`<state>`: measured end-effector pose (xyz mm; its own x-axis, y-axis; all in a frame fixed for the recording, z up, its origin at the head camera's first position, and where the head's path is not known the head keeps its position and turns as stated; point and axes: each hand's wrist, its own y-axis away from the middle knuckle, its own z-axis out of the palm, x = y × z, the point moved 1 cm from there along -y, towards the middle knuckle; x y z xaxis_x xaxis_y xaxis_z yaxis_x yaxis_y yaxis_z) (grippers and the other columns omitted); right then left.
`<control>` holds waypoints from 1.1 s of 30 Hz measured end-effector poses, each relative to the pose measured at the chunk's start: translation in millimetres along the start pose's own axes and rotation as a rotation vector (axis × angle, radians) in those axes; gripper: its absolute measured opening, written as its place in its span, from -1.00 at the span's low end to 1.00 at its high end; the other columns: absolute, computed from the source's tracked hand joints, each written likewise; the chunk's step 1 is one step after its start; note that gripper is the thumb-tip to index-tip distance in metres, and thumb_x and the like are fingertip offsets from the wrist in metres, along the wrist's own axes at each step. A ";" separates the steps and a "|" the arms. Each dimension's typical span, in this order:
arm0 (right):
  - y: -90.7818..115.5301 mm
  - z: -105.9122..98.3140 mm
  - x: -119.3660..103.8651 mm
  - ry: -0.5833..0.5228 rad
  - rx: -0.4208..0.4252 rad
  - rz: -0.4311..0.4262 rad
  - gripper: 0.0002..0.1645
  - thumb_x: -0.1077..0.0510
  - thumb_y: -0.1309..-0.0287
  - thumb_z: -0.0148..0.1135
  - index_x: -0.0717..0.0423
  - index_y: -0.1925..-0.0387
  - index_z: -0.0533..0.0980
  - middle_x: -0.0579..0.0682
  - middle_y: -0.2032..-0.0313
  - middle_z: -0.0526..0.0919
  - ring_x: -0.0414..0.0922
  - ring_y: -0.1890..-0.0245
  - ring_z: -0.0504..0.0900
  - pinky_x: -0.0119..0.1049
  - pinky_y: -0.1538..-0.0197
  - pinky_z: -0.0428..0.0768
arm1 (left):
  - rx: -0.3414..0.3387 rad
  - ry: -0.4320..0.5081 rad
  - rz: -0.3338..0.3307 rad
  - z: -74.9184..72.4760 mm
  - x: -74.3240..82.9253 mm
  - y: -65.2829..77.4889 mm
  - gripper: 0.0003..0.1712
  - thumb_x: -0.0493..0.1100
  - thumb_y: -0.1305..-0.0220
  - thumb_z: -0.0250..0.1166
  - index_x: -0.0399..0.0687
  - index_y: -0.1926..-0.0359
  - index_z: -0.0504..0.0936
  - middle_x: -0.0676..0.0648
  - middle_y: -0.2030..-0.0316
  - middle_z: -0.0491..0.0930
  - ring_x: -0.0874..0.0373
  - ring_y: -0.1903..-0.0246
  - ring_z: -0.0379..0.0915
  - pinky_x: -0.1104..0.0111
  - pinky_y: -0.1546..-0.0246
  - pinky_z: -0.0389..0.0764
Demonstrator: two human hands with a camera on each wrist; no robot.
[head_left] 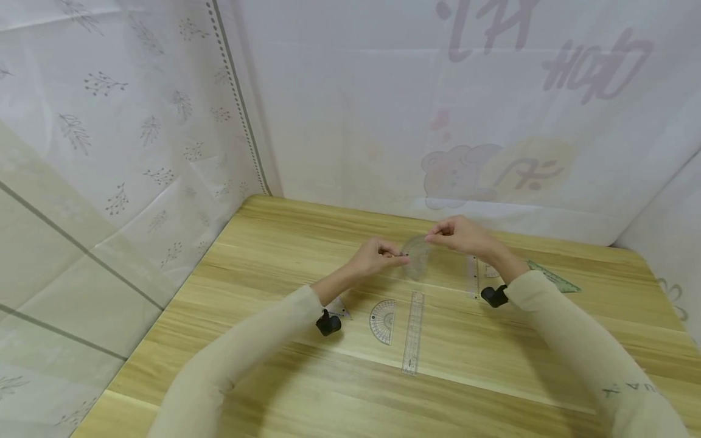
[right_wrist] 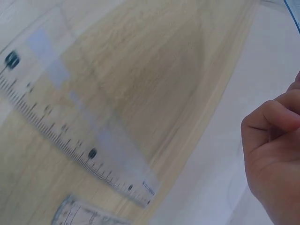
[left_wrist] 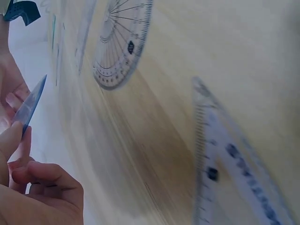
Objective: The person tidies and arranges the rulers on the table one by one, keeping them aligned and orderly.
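Note:
Above the far part of the table, both hands hold up a clear, round-edged protractor (head_left: 417, 258); its markings are too blurred to read. My left hand (head_left: 375, 258) pinches its left side between thumb and fingers. At its upper right edge, my right hand (head_left: 462, 236) pinches it too. The left wrist view shows the same protractor (left_wrist: 32, 103) nearly edge-on, bluish. Below the hands, another clear protractor (head_left: 383, 322) lies flat beside a clear straight ruler (head_left: 413, 333). A clear set square (left_wrist: 234, 164) lies under the left wrist.
Under the right wrist lie a second clear ruler (right_wrist: 93, 136) and a small protractor (right_wrist: 84, 214). A green set square (head_left: 554, 277) is farther right, partly behind the right sleeve. Black wrist cameras (head_left: 328, 323) hang at both cuffs. Patterned curtains (head_left: 350, 121) border the wooden table (head_left: 306, 389).

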<state>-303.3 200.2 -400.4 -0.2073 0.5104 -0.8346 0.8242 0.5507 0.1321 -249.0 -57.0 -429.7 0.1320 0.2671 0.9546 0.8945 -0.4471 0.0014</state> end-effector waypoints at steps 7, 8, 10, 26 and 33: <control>-7.6 13.1 -6.9 -0.028 -0.023 -0.038 -0.68 0.02 -0.42 0.28 0.22 0.12 0.69 0.10 0.13 0.70 0.16 0.07 0.52 0.01 -0.02 0.45 | -0.024 -0.042 -0.024 -10.8 -3.1 11.6 -0.76 -0.17 -0.35 0.41 -0.34 0.23 0.77 0.06 0.56 0.34 0.24 0.57 0.15 0.42 0.50 0.19; -8.8 14.9 -7.7 -0.026 -0.027 -0.043 -0.69 0.03 -0.42 0.29 0.23 0.13 0.69 0.10 0.14 0.71 0.14 0.08 0.53 -0.03 -0.03 0.45 | -0.023 -0.044 -0.026 -12.1 -3.7 12.7 -0.76 -0.18 -0.35 0.41 -0.34 0.24 0.77 0.05 0.56 0.35 0.24 0.57 0.15 0.42 0.50 0.18; -10.8 18.3 -10.3 -0.017 -0.031 -0.048 -0.71 0.05 -0.41 0.29 0.22 0.14 0.69 0.10 0.16 0.71 0.07 0.14 0.51 -0.09 0.03 0.44 | -0.017 -0.058 -0.047 -14.4 -4.3 15.2 -0.76 -0.15 -0.34 0.42 -0.31 0.25 0.78 0.06 0.55 0.36 0.25 0.56 0.16 0.42 0.49 0.19; -18.5 38.9 -20.1 -0.013 -0.077 -0.054 -0.77 0.08 -0.40 0.30 0.17 0.15 0.70 0.09 0.19 0.71 -0.01 0.24 0.47 -0.15 0.13 0.42 | -0.048 -0.102 -0.081 -29.7 -7.3 35.7 -0.78 -0.13 -0.33 0.44 -0.26 0.29 0.79 0.06 0.55 0.35 0.22 0.52 0.16 0.41 0.48 0.18; -17.8 44.8 -22.2 -0.011 -0.075 -0.060 -0.80 0.10 -0.40 0.29 0.16 0.18 0.70 0.21 0.23 0.68 -0.11 0.42 0.33 -0.26 0.34 0.33 | -0.055 -0.070 -0.116 -29.2 -9.0 42.0 -0.75 -0.13 -0.34 0.43 -0.29 0.27 0.76 0.06 0.56 0.32 0.22 0.55 0.13 0.42 0.51 0.16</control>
<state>-289.7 149.5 -408.2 -0.2487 0.4680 -0.8480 0.7685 0.6282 0.1214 -225.1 -103.1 -429.6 0.0602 0.3781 0.9238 0.8811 -0.4551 0.1289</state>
